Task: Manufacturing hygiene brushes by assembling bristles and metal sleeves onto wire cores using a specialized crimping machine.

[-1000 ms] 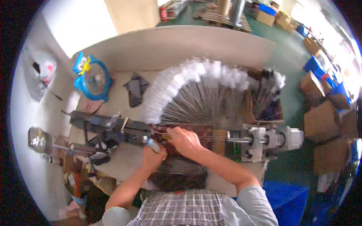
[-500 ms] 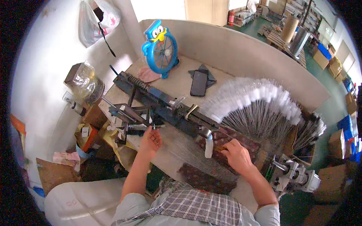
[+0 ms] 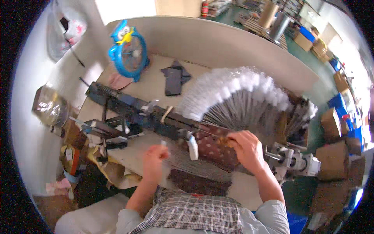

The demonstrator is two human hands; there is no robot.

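Left hand: closing into a fist, pinching 1 small white piece above the bench.
Right hand: curling shut, pressing onto the wire rods beside patterned cloth.
Rods: fanning out, white-tipped, behind the dark machine bar.
Blue fan: standing at the bench rear.

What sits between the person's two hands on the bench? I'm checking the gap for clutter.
In the head view, a small white tube-like piece stands between the left hand and the right hand, over thin grey rods and patterned dark fabric.
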